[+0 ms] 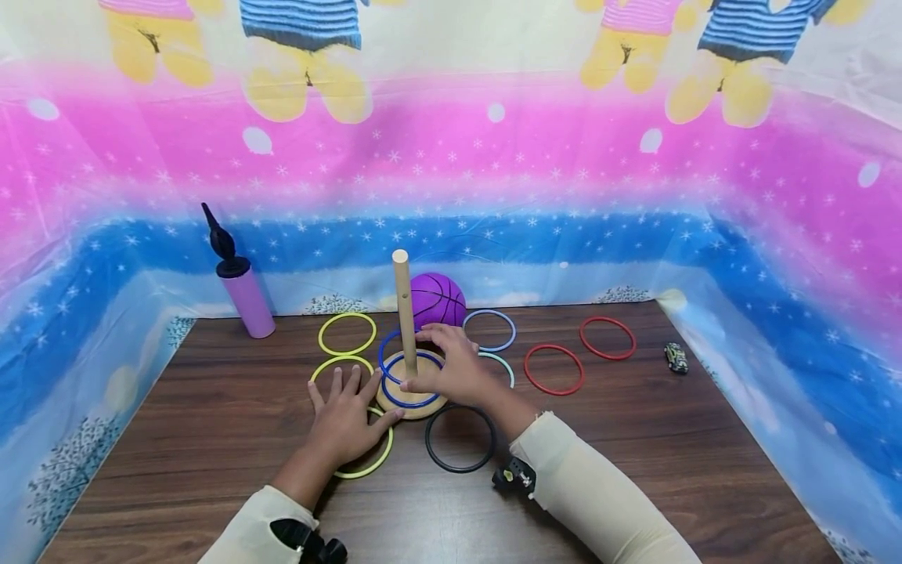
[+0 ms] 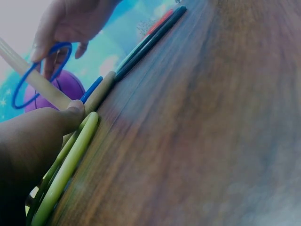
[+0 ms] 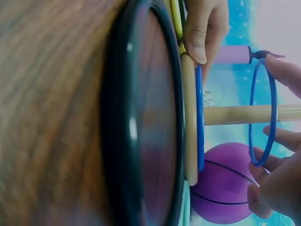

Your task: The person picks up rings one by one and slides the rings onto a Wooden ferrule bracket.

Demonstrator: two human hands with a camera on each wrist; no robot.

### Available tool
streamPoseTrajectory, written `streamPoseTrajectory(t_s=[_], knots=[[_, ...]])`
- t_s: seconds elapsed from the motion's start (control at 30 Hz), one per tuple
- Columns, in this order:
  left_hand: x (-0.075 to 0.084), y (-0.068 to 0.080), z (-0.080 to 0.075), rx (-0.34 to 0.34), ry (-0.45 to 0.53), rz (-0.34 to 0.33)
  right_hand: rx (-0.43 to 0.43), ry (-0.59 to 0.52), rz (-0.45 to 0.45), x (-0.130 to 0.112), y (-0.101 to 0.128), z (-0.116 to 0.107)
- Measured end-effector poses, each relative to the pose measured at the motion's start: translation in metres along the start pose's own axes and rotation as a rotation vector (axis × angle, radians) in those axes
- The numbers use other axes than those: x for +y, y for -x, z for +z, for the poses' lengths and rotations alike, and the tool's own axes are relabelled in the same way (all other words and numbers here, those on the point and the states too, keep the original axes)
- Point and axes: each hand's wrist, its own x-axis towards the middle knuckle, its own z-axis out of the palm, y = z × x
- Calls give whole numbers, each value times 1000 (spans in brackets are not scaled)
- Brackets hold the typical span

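head view, blue ring (image 1: 395,354) in right hand (image 1: 451,366), around peg (image 1: 405,312)

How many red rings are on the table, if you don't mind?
2. One red ring lies right of the peg base; the other red ring lies farther right and back. Hands may hide others.

Cream long sleeves (image 1: 599,501) cover both arms, each wrist bearing a small black camera (image 1: 514,476).

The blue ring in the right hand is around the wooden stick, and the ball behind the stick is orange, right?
Almost. The right hand does hold a blue ring around the wooden stick, but the ball behind the stick is purple, not orange. The head view shows it, and the right wrist view does too.
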Motion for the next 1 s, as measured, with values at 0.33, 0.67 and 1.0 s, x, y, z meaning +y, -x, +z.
streamPoseTrajectory(t_s=[0.33,0.67,1.0], knots=[[2,-2,-1,-14,-3,2,-93,94,95,6,-3,10],[2,-2,0,-14,2,0,-83,78,83,17,-2,19],[0,-1,1,-2,-12,0,-71,107,50,27,-2,31]])
